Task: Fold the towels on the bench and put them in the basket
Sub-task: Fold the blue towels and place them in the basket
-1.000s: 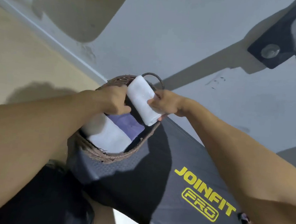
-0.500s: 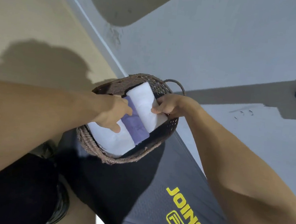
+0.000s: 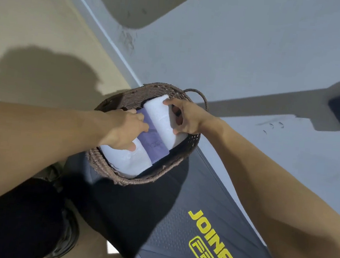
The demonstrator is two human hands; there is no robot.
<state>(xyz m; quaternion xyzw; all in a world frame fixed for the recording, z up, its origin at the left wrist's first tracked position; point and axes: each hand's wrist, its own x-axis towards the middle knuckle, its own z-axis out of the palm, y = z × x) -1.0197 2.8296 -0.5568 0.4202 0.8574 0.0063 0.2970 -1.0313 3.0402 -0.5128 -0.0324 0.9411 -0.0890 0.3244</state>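
Towels fill the round brown woven wicker basket (image 3: 117, 178), which sits at the end of the dark padded tabletop (image 3: 176, 224) in the middle of the frame. Three folded ones lie side by side inside: a white folded towel (image 3: 124, 159) at the lower left, a purple folded towel (image 3: 154, 146) in the middle, and a second white folded towel (image 3: 162, 115) at the upper right. The right hand (image 3: 185, 117) curls over that last towel, fingertips on its far end and thumb at its near edge, seating it against the basket wall. The left hand (image 3: 127, 130) rests with fingers bent on the purple towel and the first white one, pressing them aside.

Placing looks like the step in hand, nearly finished. Next, I judge, both hands should let go and lift clear without dragging the folds open. Whether more towels wait on the tabletop cannot be told.

Yellow lettering on the tabletop, lower right, reads "JOINFIT PRO".
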